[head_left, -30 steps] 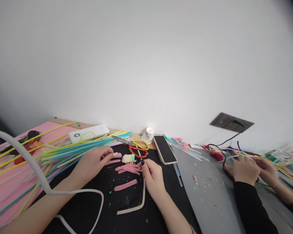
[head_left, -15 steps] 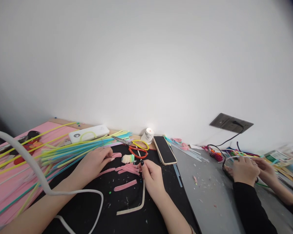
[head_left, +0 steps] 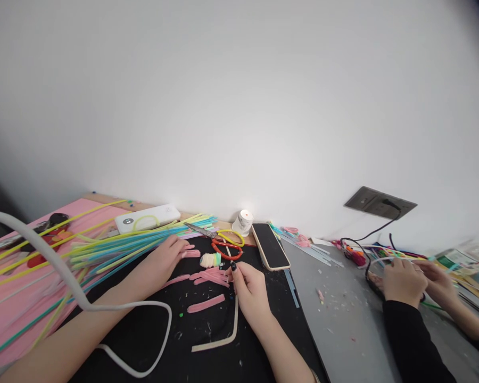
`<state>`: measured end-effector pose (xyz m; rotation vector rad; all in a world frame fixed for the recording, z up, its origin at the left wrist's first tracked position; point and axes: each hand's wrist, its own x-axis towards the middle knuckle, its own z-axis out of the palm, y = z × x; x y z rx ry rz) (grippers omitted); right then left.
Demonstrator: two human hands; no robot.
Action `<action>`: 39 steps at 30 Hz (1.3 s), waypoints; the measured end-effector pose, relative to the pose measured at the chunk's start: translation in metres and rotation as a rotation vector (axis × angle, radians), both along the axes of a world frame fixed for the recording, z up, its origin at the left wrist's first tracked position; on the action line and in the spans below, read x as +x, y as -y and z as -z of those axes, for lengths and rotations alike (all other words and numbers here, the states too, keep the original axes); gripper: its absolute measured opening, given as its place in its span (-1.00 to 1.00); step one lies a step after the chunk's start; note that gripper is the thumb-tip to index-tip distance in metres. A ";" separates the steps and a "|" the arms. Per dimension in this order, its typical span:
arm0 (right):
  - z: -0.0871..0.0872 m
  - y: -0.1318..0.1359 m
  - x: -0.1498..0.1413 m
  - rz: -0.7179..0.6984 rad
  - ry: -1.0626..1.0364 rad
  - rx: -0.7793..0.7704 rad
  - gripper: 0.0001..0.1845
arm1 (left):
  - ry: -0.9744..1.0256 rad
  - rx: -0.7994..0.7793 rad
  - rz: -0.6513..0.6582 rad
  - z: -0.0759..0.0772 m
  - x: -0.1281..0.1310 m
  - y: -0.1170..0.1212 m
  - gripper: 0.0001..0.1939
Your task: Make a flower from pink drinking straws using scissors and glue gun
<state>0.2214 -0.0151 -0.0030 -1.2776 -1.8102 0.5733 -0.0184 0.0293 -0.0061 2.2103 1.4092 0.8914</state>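
Two bare hands work with pink fuzzy strips on a black mat.

Nearest, the right hand (head_left: 250, 290) pinches a cream strip (head_left: 228, 332); the left hand (head_left: 162, 259) lies flat, fingers loosely spread, touching one pink strip (head_left: 190, 254). Beyond lie two scissors (head_left: 217, 238), one phone (head_left: 270, 246). No writing is legible.

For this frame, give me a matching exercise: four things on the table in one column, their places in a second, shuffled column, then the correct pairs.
Things:
1. phone
2. scissors
3. power bank
4. cream strip

Places:
A. by the wall, at the far ends of the blue and yellow sticks
B. on the black mat, bent in an L near the right hand
C. face up at the seam between black mat and grey surface
D. yellow and orange handles, just beyond the pink strips

Pairs: 1-C, 2-D, 3-A, 4-B
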 end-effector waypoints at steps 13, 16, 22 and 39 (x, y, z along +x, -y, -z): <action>0.001 0.000 0.000 -0.015 0.004 -0.014 -0.59 | 0.098 -0.151 -0.064 -0.012 0.004 0.004 -0.81; 0.001 0.000 0.000 -0.021 -0.045 -0.040 -0.63 | 0.181 -0.214 -0.038 -0.015 0.009 0.009 -0.80; -0.001 0.006 -0.010 -0.155 -0.234 -0.141 -0.83 | 0.231 -0.386 0.226 -0.014 0.027 0.025 -0.75; 0.001 0.002 -0.015 -0.092 -0.572 -0.323 -0.90 | 0.337 -0.249 0.175 -0.005 0.028 0.024 -0.74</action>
